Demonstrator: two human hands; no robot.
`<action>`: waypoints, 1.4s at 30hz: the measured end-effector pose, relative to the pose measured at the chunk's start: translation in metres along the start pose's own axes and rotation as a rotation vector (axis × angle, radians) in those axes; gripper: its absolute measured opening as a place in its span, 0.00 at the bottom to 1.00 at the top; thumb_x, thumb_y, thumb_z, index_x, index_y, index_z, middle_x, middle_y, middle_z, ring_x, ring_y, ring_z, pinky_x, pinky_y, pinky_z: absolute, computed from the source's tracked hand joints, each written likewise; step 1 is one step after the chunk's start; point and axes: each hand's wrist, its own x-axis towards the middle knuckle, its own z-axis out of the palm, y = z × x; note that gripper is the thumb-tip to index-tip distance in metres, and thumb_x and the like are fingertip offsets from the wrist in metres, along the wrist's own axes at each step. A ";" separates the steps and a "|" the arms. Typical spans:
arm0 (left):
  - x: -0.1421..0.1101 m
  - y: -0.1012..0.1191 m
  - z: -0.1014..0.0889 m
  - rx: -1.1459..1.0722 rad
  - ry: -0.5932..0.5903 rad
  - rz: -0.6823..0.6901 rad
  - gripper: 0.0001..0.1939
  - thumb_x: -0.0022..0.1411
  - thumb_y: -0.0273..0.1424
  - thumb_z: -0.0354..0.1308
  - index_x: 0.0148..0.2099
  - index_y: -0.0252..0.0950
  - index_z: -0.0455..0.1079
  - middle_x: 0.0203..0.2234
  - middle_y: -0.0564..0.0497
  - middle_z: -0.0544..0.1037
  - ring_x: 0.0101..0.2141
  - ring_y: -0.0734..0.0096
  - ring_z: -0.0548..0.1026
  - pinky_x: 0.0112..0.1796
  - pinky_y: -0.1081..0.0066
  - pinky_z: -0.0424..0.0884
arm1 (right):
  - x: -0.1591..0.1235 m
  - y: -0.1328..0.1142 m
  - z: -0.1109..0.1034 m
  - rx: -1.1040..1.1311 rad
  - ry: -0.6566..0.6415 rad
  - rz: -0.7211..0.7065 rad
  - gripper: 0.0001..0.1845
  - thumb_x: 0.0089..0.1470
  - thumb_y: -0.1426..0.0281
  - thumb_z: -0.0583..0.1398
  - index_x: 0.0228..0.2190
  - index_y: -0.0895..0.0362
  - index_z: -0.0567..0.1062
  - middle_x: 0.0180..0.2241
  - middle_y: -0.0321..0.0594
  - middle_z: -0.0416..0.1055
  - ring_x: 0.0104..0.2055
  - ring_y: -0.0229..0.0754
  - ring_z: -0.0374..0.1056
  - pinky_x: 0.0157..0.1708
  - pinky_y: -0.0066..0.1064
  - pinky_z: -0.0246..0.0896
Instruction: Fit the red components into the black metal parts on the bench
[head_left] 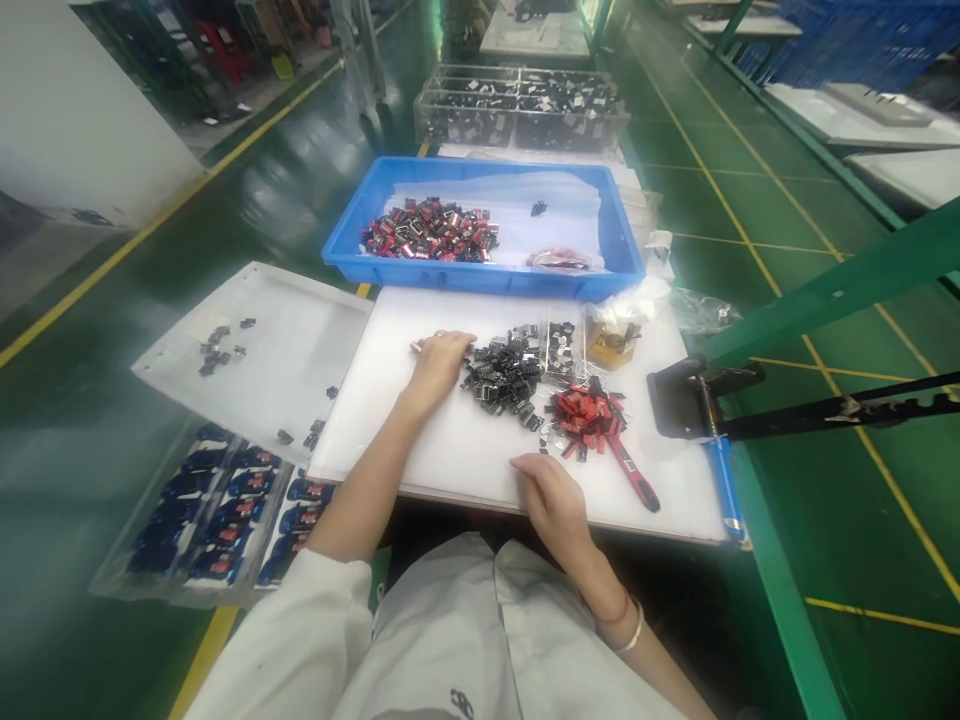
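The right hand [551, 505] is rested curled on the white surface [382, 445], its grip loose, nothing visibly held; the left hand [439, 370] is laid open beside the black components [501, 372] — one careless knock, and these could be scattered into the red-sleeved parts [589, 415], with the blue tray [450, 275] beyond.

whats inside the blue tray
The blue tray has a clear plastic liner holding a heap of red and black parts, one black piece and a small red bundle. The heap hides the liner beneath it.
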 end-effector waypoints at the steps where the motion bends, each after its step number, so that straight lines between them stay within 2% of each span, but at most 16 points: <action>1: 0.000 -0.001 0.000 -0.002 0.013 -0.001 0.20 0.63 0.17 0.48 0.54 0.34 0.72 0.47 0.40 0.79 0.48 0.54 0.74 0.50 0.56 0.68 | 0.000 0.000 0.000 0.004 0.002 0.003 0.14 0.62 0.80 0.53 0.42 0.54 0.74 0.36 0.42 0.76 0.39 0.40 0.74 0.39 0.32 0.74; 5: -0.014 -0.002 -0.006 -0.113 0.162 -0.026 0.19 0.64 0.23 0.52 0.56 0.34 0.70 0.46 0.40 0.78 0.47 0.56 0.74 0.49 0.57 0.69 | 0.001 -0.001 0.000 0.027 0.019 0.018 0.14 0.61 0.80 0.53 0.42 0.53 0.74 0.35 0.41 0.76 0.38 0.40 0.75 0.38 0.32 0.74; 7: -0.026 0.001 -0.011 -0.258 0.227 -0.048 0.19 0.64 0.26 0.55 0.57 0.37 0.70 0.44 0.43 0.77 0.44 0.60 0.75 0.47 0.60 0.71 | 0.002 -0.002 -0.001 0.057 0.038 0.036 0.15 0.61 0.80 0.53 0.42 0.53 0.74 0.35 0.41 0.76 0.38 0.40 0.75 0.37 0.31 0.74; 9: -0.039 0.007 -0.014 -0.422 0.232 -0.080 0.20 0.63 0.30 0.58 0.58 0.39 0.70 0.42 0.45 0.76 0.40 0.66 0.75 0.44 0.64 0.73 | 0.003 -0.003 -0.003 0.097 0.065 0.066 0.15 0.61 0.80 0.53 0.42 0.53 0.74 0.35 0.40 0.76 0.37 0.39 0.75 0.37 0.31 0.74; 13: -0.066 0.027 -0.013 -0.740 0.169 -0.140 0.19 0.61 0.35 0.61 0.55 0.40 0.74 0.39 0.48 0.75 0.38 0.70 0.74 0.42 0.69 0.73 | 0.002 -0.005 -0.013 0.152 0.174 0.181 0.13 0.60 0.79 0.55 0.41 0.53 0.75 0.34 0.38 0.74 0.31 0.37 0.73 0.32 0.30 0.73; 17: -0.088 0.047 -0.005 -0.952 0.051 -0.329 0.19 0.56 0.37 0.65 0.50 0.38 0.76 0.35 0.50 0.76 0.34 0.72 0.73 0.39 0.70 0.72 | -0.006 -0.001 -0.031 0.099 0.328 0.255 0.10 0.60 0.77 0.57 0.39 0.54 0.76 0.35 0.39 0.75 0.28 0.36 0.72 0.28 0.30 0.71; 19: -0.095 0.055 0.000 -1.060 -0.010 -0.393 0.21 0.54 0.39 0.66 0.49 0.37 0.75 0.38 0.48 0.78 0.32 0.73 0.74 0.37 0.70 0.73 | -0.011 0.003 -0.044 0.042 0.438 0.289 0.09 0.60 0.76 0.58 0.39 0.54 0.77 0.33 0.39 0.75 0.29 0.37 0.72 0.28 0.31 0.70; 22: -0.103 0.065 0.010 -1.257 -0.058 -0.420 0.24 0.53 0.41 0.67 0.50 0.37 0.72 0.42 0.47 0.79 0.31 0.73 0.77 0.35 0.69 0.75 | -0.018 0.013 -0.066 -0.039 0.657 0.376 0.06 0.60 0.72 0.58 0.38 0.56 0.76 0.32 0.38 0.73 0.29 0.37 0.71 0.29 0.31 0.69; 25: -0.110 0.077 0.021 -1.441 -0.108 -0.457 0.25 0.53 0.44 0.69 0.49 0.39 0.70 0.42 0.47 0.79 0.29 0.72 0.79 0.33 0.68 0.76 | -0.020 0.028 -0.086 -0.128 0.802 0.483 0.09 0.59 0.67 0.60 0.41 0.57 0.74 0.36 0.41 0.72 0.35 0.40 0.72 0.35 0.34 0.70; 27: -0.114 0.084 0.028 -1.518 -0.140 -0.479 0.25 0.51 0.44 0.70 0.48 0.38 0.71 0.44 0.46 0.79 0.30 0.72 0.80 0.34 0.69 0.76 | -0.019 0.041 -0.095 -0.163 0.761 0.569 0.15 0.57 0.63 0.61 0.44 0.57 0.72 0.41 0.44 0.72 0.40 0.42 0.72 0.41 0.37 0.69; 31: -0.119 0.092 0.037 -1.603 -0.165 -0.515 0.26 0.49 0.43 0.72 0.47 0.36 0.75 0.45 0.44 0.80 0.32 0.72 0.79 0.36 0.70 0.76 | -0.013 0.064 -0.099 -0.152 0.564 0.685 0.22 0.54 0.57 0.61 0.47 0.57 0.71 0.46 0.49 0.72 0.47 0.47 0.69 0.46 0.43 0.67; 36: -0.124 0.090 0.038 -1.703 -0.181 -0.536 0.26 0.45 0.39 0.75 0.47 0.37 0.78 0.46 0.43 0.81 0.33 0.73 0.79 0.37 0.73 0.74 | -0.007 0.076 -0.093 -0.145 0.413 0.742 0.20 0.52 0.54 0.60 0.40 0.56 0.73 0.43 0.45 0.74 0.43 0.46 0.69 0.46 0.43 0.65; 39: -0.124 0.088 0.038 -1.734 -0.186 -0.534 0.25 0.44 0.37 0.76 0.46 0.38 0.79 0.45 0.44 0.81 0.33 0.75 0.79 0.37 0.74 0.74 | -0.004 0.072 -0.093 -0.145 0.445 0.683 0.20 0.55 0.53 0.59 0.40 0.56 0.73 0.40 0.44 0.75 0.41 0.44 0.70 0.44 0.41 0.66; 42: -0.123 0.088 0.039 -1.753 -0.177 -0.551 0.24 0.44 0.37 0.76 0.45 0.39 0.80 0.46 0.46 0.81 0.35 0.75 0.79 0.39 0.74 0.74 | -0.001 0.059 -0.095 -0.055 0.515 0.611 0.23 0.58 0.51 0.57 0.43 0.57 0.72 0.38 0.44 0.75 0.39 0.44 0.72 0.41 0.38 0.67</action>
